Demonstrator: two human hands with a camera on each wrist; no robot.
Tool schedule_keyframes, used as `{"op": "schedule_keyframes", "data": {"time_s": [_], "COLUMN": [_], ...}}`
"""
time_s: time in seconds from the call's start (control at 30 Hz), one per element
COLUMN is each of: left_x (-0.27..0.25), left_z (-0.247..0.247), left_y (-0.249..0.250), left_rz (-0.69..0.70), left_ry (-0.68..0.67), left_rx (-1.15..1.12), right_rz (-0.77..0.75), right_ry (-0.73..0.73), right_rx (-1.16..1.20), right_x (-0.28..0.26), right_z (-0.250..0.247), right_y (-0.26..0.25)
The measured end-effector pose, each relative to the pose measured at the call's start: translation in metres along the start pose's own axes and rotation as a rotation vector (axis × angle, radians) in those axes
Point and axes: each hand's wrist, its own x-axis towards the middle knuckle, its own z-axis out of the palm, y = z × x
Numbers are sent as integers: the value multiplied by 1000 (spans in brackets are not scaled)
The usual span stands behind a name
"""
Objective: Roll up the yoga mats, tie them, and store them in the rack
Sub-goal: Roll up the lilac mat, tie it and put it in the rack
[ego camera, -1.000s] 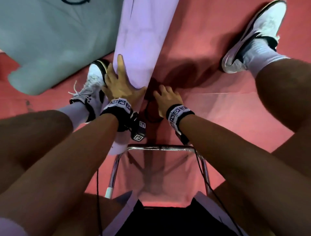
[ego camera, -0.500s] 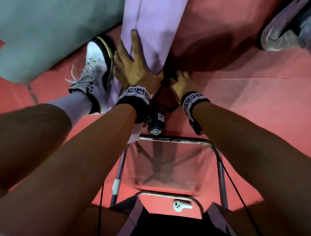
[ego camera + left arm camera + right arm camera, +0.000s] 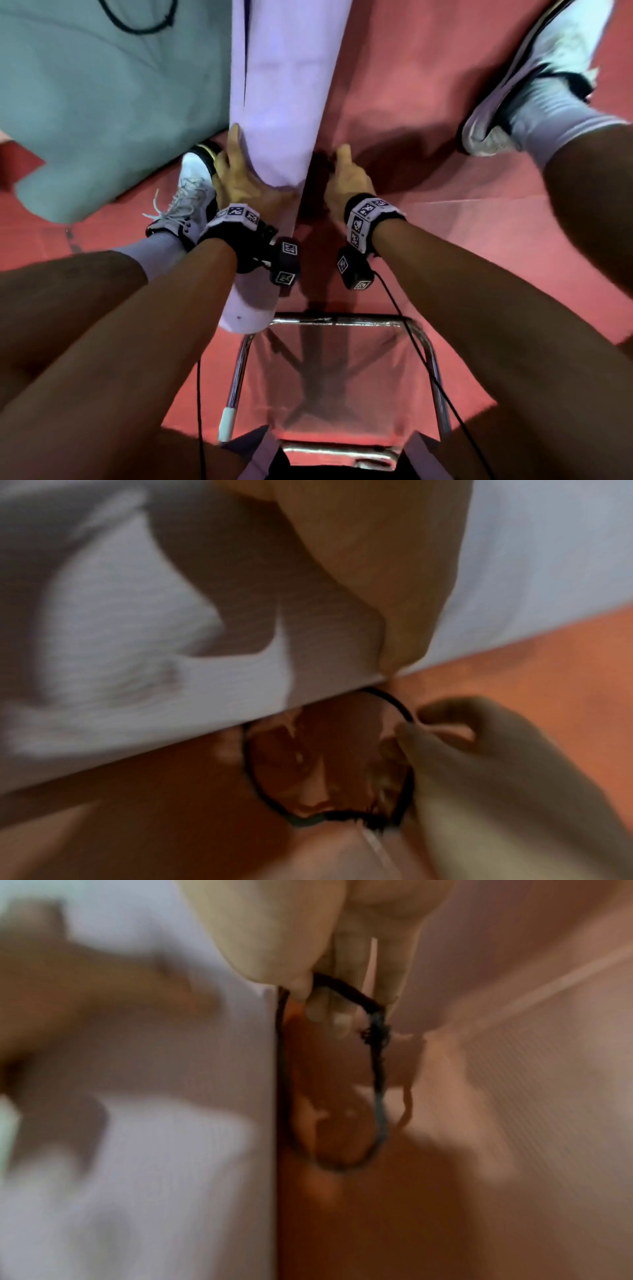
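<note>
A rolled lilac yoga mat (image 3: 284,102) lies on the red floor, running away from me. My left hand (image 3: 236,171) presses against the roll's left flank, fingers straight along it and thumb (image 3: 394,588) stretched over the top. Just right of the roll, my right hand (image 3: 342,174) pinches a thin black elastic loop (image 3: 378,1096) between thumb and fingertips. The loop (image 3: 253,777) disappears under the mat's edge, and its far side is hidden. The wrist views are blurred.
A teal mat (image 3: 102,120) lies unrolled at the upper left with a second black loop (image 3: 137,20) on it. A chrome tube frame (image 3: 335,322) stands close in front of me, beside the roll's near end. My shoes (image 3: 191,202) (image 3: 548,68) flank the roll.
My right hand has drawn away to the right of the roll with the loop. My left hand slid from the top of the roll onto its left flank. The head view shifted.
</note>
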Motion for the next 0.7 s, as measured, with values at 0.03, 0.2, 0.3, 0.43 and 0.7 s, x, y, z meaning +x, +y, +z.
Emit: {"op": "schedule_keyframes", "data": {"time_s": [0.03, 0.2, 0.3, 0.43, 0.7], "left_x": [-5, -44, -91, -151, -230], "left_z": [-9, -46, -67, -86, -155], "left_y": [0, 11, 28, 41, 68], "left_rz": [-2, 62, 186, 312, 594], "left_ry": [-29, 177, 179, 283, 151], "left_rx": [-11, -118, -201, -290, -524], "right_rz": [-14, 22, 7, -133, -418], "right_ry": [46, 247, 316, 265, 303], "right_rx": [47, 395, 685, 849, 809], "right_x": [-4, -43, -76, -149, -271], "right_z": [-14, -90, -124, -165, -195], "right_y": [-4, -25, -38, -71, -87]}}
